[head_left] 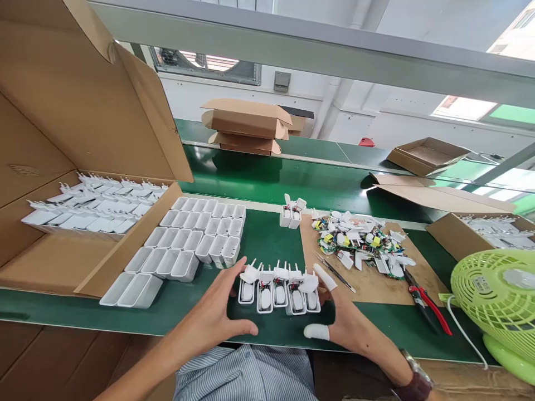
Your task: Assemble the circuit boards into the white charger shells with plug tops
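Observation:
A row of white plastic housings (264,301) with circuit parts inside and white pronged covers on top stands in front of me on the green table. My left hand (228,303) is at the row's left end, thumb spread apart and fingertips beside or against the end housing. At the right end is my right hand (338,312), its fingers likewise spread, with white finger cots on thumb and index finger. Part of its other fingers is hidden behind the row. Farther back stand two similar filled housings (290,216). Empty white housings (184,264) stand in rows to the left.
A large open carton (96,273) with white pronged parts (96,209) is at left. On a cardboard sheet (309,245) lie piled circuit assemblies (359,242), tweezers (334,272) and red-handled pliers (426,303). A green fan (493,289) stands right; flat cartons (246,120) sit behind.

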`<state>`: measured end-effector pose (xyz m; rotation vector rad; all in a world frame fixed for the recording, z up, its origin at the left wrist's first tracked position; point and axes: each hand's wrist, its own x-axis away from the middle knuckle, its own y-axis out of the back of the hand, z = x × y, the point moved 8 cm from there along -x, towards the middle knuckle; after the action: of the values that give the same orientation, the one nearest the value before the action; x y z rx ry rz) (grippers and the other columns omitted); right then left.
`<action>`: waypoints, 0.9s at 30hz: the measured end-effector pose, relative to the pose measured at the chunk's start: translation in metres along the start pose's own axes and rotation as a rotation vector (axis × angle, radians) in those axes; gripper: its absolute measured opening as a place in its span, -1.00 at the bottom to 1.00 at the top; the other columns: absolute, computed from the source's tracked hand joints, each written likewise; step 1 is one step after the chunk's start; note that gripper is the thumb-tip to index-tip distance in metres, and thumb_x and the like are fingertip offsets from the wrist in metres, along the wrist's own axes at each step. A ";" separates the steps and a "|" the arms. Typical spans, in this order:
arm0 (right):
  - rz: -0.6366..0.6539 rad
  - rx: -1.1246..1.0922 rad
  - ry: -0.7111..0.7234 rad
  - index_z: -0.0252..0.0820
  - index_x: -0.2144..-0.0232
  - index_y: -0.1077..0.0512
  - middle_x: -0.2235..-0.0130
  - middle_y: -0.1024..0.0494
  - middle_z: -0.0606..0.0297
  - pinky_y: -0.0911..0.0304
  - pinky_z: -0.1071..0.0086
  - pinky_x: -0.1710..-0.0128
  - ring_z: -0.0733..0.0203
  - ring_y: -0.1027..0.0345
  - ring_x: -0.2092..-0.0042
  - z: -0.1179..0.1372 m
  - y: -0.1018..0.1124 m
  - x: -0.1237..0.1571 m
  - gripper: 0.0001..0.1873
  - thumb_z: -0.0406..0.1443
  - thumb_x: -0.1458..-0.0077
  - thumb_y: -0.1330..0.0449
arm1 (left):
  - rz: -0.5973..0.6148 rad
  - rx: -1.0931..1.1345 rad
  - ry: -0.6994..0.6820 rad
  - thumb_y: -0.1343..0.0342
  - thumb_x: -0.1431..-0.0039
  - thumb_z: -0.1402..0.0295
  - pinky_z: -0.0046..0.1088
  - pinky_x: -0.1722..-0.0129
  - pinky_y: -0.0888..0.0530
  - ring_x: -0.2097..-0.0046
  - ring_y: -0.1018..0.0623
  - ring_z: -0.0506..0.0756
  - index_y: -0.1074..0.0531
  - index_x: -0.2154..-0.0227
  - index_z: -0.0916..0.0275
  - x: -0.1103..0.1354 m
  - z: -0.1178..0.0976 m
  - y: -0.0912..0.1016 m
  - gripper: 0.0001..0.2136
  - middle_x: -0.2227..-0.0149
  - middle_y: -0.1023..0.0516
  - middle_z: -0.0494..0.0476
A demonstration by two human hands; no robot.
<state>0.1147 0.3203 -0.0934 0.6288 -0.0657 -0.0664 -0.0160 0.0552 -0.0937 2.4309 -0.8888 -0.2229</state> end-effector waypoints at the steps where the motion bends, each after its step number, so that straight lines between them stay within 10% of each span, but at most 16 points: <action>1: -0.004 -0.026 -0.006 -0.02 -0.47 0.10 -0.14 -0.53 0.04 -0.51 -0.10 -0.05 -0.09 -0.54 -0.01 0.000 -0.006 -0.003 0.12 -0.11 -0.07 -0.44 | -0.009 -0.010 -0.009 -0.48 0.05 0.16 -0.14 0.03 -0.57 0.03 -0.58 0.27 -0.08 -0.42 -0.11 -0.002 -0.003 -0.005 -0.01 -0.21 -0.43 0.24; 15: -0.011 -0.167 -0.031 -0.05 -0.44 -0.01 -0.11 -0.57 0.06 -0.53 -0.08 -0.05 -0.06 -0.57 0.02 0.001 -0.018 -0.023 0.03 -0.20 -0.06 -0.43 | -0.059 -0.119 0.041 -0.35 -0.11 0.17 -0.16 0.09 -0.59 0.13 -0.64 0.25 -0.13 -0.37 0.06 -0.007 -0.002 -0.013 -0.20 -0.04 -0.58 0.22; 18: -0.058 -0.107 -0.043 -0.06 -0.43 -0.04 -0.06 -0.60 0.10 -0.54 -0.07 -0.02 -0.03 -0.58 0.09 -0.001 -0.016 -0.018 -0.03 -0.22 -0.08 -0.39 | -0.029 -0.116 0.025 -0.27 -0.18 0.15 -0.23 0.18 -0.59 0.19 -0.65 0.23 -0.38 -0.17 0.10 -0.005 -0.009 -0.013 -0.49 0.10 -0.63 0.16; 23: -0.109 -0.044 -0.046 -0.04 -0.35 -0.23 -0.02 -0.63 0.13 -0.53 0.01 -0.03 -0.07 -0.58 0.03 0.018 -0.001 -0.022 -0.23 -0.15 -0.13 -0.33 | -0.092 -0.200 -0.085 -0.17 -0.26 0.25 -0.27 0.20 -0.57 0.20 -0.65 0.22 -0.50 0.14 0.14 -0.016 -0.038 0.002 -0.83 0.21 -0.66 0.11; 27: -0.300 0.029 0.045 -0.04 -0.29 -0.30 0.01 -0.65 0.14 -0.48 0.02 -0.07 -0.09 -0.57 0.02 0.059 0.056 -0.060 -0.27 -0.15 -0.10 -0.34 | -0.250 -0.313 -0.248 -0.18 -0.24 0.27 -0.31 0.22 -0.54 0.21 -0.64 0.21 -0.50 0.19 0.19 -0.054 -0.096 0.050 -0.86 0.22 -0.65 0.14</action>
<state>0.0525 0.3357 -0.0152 0.6654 0.0716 -0.3413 -0.0538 0.0991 0.0120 2.2415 -0.5937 -0.7136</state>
